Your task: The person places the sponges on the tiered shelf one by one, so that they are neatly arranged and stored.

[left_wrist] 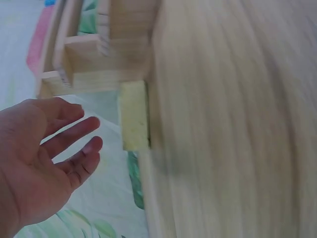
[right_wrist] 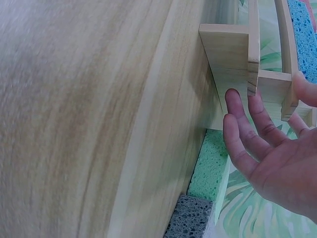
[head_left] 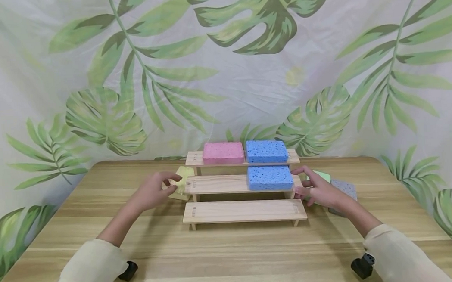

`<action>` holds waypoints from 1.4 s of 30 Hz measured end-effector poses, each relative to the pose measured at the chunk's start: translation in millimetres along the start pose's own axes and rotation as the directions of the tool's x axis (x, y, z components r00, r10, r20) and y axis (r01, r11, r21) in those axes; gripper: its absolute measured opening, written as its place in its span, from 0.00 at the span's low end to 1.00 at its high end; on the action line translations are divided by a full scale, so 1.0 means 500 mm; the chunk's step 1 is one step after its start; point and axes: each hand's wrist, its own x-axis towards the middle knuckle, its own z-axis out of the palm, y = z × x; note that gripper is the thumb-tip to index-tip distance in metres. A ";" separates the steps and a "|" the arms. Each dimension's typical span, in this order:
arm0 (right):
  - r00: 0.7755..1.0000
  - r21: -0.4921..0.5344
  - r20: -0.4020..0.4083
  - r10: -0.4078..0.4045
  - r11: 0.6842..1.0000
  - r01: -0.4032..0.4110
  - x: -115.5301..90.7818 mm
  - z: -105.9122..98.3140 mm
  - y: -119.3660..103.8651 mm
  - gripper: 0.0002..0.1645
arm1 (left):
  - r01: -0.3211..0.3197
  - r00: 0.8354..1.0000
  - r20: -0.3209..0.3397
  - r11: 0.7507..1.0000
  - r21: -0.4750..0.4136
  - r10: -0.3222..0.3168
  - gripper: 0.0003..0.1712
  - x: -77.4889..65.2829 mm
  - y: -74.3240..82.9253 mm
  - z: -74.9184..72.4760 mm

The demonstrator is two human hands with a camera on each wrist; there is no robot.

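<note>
The left hand (head_left: 155,192), fingers loosely spread, is near a pale yellow block sponge (head_left: 184,177) on the wood-grain surface (head_left: 218,262). A three-tier pale wooden rack (head_left: 222,212) bears a pink rectangular sponge (head_left: 223,152) and a speckled blue rectangular sponge (head_left: 266,150) on top, a second speckled blue sponge (head_left: 270,178) mid-tier. The right hand (head_left: 318,190), fingers parted, is beside that; then green (right_wrist: 210,158) and grey porous sponges (right_wrist: 190,218).

There are 2 blue sponges (head_left: 266,151) (head_left: 270,178), 1 pink sponge (head_left: 223,153), 1 yellow sponge (left_wrist: 133,116), 1 green sponge (right_wrist: 209,166) and 1 gray sponge (right_wrist: 190,218); 1 rack (head_left: 217,183) with 3 tiers (head_left: 243,210); 2 hands (head_left: 155,192) (head_left: 322,190), 2 sleeves (head_left: 88,268) (head_left: 403,251), 2 black devices (head_left: 128,271) (head_left: 362,267), 1 table (head_left: 225,261) and 1 cloth (head_left: 246,92).
</note>
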 end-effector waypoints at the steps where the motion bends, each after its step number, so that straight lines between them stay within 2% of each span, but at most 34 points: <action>1: 1.000 -0.001 0.000 0.000 1.000 0.000 0.000 0.000 0.000 0.32 | -0.007 1.000 0.026 1.000 0.013 0.006 0.16 0.000 -0.004 0.002; 5: 1.000 0.000 -0.001 0.002 1.000 -0.002 0.000 0.000 0.001 0.32 | 0.000 0.996 0.086 0.998 0.058 -0.005 0.17 -0.001 -0.013 0.004; 8: 1.000 0.000 -0.002 0.002 1.000 -0.002 0.001 0.000 0.001 0.32 | 0.021 0.996 0.088 0.995 0.093 -0.029 0.18 -0.003 -0.015 0.002; 16: 1.000 0.000 -0.004 0.006 1.000 -0.006 0.002 -0.002 0.002 0.31 | 0.082 0.996 0.029 0.975 0.209 -0.090 0.21 -0.012 -0.015 -0.011; 20: 1.000 0.001 -0.002 0.005 1.000 -0.005 0.001 -0.002 0.001 0.31 | 0.093 0.996 -0.014 0.964 0.249 -0.092 0.28 -0.019 -0.022 -0.008; 25: 1.000 0.002 0.002 0.006 1.000 -0.006 0.000 -0.002 0.000 0.32 | 0.148 0.989 -0.020 0.955 0.255 -0.148 0.40 -0.027 -0.031 0.002; 29: 1.000 0.000 0.003 0.008 1.000 -0.008 0.000 -0.002 -0.001 0.32 | 0.164 0.986 -0.002 0.953 0.256 -0.169 0.44 -0.031 -0.036 0.006; 35: 1.000 -0.004 0.000 0.010 1.000 -0.010 0.001 -0.003 -0.001 0.32 | 0.166 0.985 0.012 0.957 0.237 -0.174 0.44 -0.030 -0.039 0.006; 42: 1.000 -0.006 0.006 0.013 1.000 -0.013 0.000 -0.003 -0.003 0.32 | 0.171 0.985 -0.019 0.970 0.173 -0.170 0.42 -0.030 -0.047 -0.002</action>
